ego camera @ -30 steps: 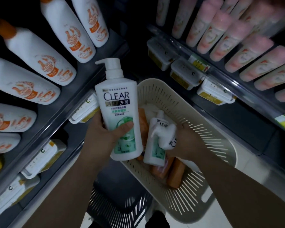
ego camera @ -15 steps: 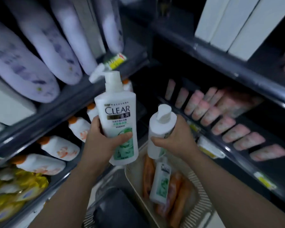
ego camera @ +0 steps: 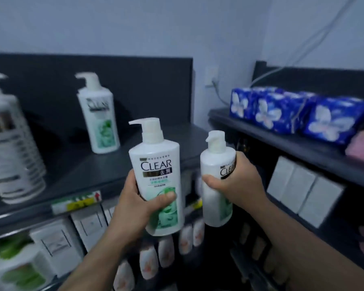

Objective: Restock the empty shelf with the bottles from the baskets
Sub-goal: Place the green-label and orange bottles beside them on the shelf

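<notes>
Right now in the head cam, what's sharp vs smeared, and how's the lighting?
Head view: the bottle in the left hand is sharp and its CLEAR label reads; the bottle in the right hand is slightly soft. The shelf bottle and the big pump bottle at far left are motion-smeared, as are the lower shelves. Lighting is dim, bluish and flat, without harsh glare. Wide-angle bending shows at the edges.

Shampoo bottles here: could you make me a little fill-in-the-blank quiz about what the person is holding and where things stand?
1. Each hand, left hand and right hand, holds one ____ bottle.
2. The brand printed on the left bottle reads ____.
3. Packs on the right shelf are coloured ____.
4. The bottle standing upright on the dark top shelf has a ____ dispenser top.

Missing words: shampoo; CLEAR; blue; pump
</notes>
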The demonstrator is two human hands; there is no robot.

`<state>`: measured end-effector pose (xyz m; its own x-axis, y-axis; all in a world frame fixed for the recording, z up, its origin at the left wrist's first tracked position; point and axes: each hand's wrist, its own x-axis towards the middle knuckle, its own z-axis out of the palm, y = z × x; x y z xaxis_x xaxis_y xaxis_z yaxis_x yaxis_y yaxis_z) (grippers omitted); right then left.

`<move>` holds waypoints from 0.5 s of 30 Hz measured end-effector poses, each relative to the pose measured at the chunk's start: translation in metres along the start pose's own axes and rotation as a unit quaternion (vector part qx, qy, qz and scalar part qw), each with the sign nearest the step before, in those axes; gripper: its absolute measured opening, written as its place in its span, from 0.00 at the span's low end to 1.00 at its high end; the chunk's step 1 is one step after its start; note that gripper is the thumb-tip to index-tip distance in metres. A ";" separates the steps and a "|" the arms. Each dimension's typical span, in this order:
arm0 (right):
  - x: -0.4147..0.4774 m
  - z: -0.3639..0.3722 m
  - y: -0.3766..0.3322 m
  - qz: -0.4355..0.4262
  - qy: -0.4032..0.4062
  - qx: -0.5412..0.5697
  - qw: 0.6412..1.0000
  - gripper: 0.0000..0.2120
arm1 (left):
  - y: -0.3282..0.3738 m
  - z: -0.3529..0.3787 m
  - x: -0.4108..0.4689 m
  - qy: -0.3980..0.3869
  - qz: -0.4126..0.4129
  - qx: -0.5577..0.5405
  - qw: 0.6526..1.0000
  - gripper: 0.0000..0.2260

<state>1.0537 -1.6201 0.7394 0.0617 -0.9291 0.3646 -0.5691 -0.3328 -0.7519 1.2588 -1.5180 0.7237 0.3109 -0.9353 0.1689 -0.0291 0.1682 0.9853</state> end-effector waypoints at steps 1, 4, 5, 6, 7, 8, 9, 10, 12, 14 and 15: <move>0.008 -0.003 -0.017 -0.008 0.004 0.002 1.000 0.32 | 0.016 -0.006 0.003 0.008 0.014 0.002 1.000 0.29; 0.028 -0.007 -0.061 -0.027 0.007 0.021 0.999 0.29 | 0.054 -0.027 0.018 0.033 0.046 0.015 0.998 0.28; 0.034 -0.007 -0.074 -0.034 0.008 0.030 0.999 0.28 | 0.064 -0.034 0.024 0.047 0.053 0.019 0.997 0.28; 0.040 -0.007 -0.087 -0.041 0.008 0.039 0.998 0.26 | 0.073 -0.042 0.032 0.063 0.061 0.023 0.996 0.28; 0.047 -0.005 -0.098 -0.047 0.007 0.046 0.998 0.25 | 0.081 -0.049 0.041 0.080 0.066 0.028 0.994 0.29; 0.053 -0.003 -0.109 -0.051 0.007 0.051 0.997 0.24 | 0.088 -0.055 0.050 0.095 0.069 0.032 0.993 0.29; 0.060 0.000 -0.118 -0.053 0.007 0.053 0.997 0.24 | 0.094 -0.062 0.059 0.108 0.070 0.037 0.991 0.29; 0.065 0.003 -0.127 -0.054 0.009 0.056 0.997 0.26 | 0.098 -0.068 0.069 0.119 0.069 0.042 0.990 0.28; 0.075 0.012 -0.140 -0.053 0.011 0.058 0.997 0.28 | 0.103 -0.078 0.087 0.135 0.062 0.052 0.988 0.28; 0.085 0.021 -0.148 -0.051 0.007 0.057 0.997 0.27 | 0.104 -0.085 0.101 0.135 0.046 0.070 0.987 0.28; 0.089 0.026 -0.150 -0.047 0.002 0.056 0.997 0.26 | 0.102 -0.088 0.107 0.130 0.035 0.082 0.987 0.28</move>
<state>1.1658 -1.6568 0.8702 0.1065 -0.8924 0.4386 -0.4657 -0.4345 -0.7710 1.3731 -1.5734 0.8403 0.5363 -0.8077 0.2451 -0.2051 0.1569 0.9661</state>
